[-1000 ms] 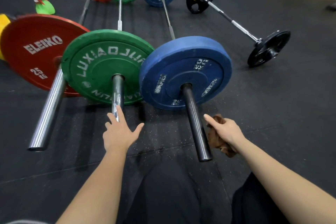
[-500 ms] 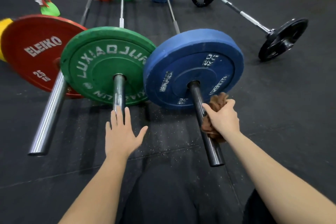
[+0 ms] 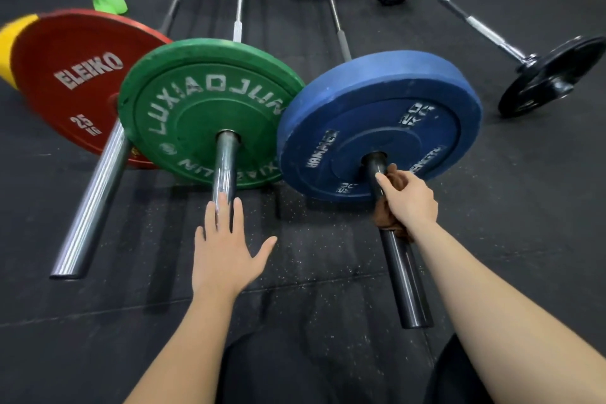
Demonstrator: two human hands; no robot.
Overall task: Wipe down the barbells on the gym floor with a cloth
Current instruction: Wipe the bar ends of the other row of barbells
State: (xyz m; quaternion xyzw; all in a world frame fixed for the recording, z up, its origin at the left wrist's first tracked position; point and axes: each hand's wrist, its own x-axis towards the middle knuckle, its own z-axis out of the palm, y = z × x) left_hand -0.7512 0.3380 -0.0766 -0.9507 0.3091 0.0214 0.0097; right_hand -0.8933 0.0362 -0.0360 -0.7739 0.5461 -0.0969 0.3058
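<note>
Cloth (image 3: 384,222): brown, bunched around the dark sleeve (image 3: 405,279) of the blue-plate barbell, just beside the blue plate (image 3: 377,108), gripped there by the right hand (image 3: 411,200). Left hand (image 3: 226,256): flat, fingers straight, thumb spread, holding nothing, lying over the near end of the chrome sleeve (image 3: 225,167) of the green plate (image 3: 196,92). Both barbells rest side by side on the black gym floor (image 3: 328,256).

Moderately dim indoor light falls from above onto the dark floor (image 3: 511,239). Bright streaks of glare run along the chrome sleeve (image 3: 90,203), and soft shadows pool beneath the green plate (image 3: 196,102) and blue plate (image 3: 393,102). Wide-angle distortion bends the edges. The lettering on the red plate (image 3: 65,52) looks slightly smeared.
</note>
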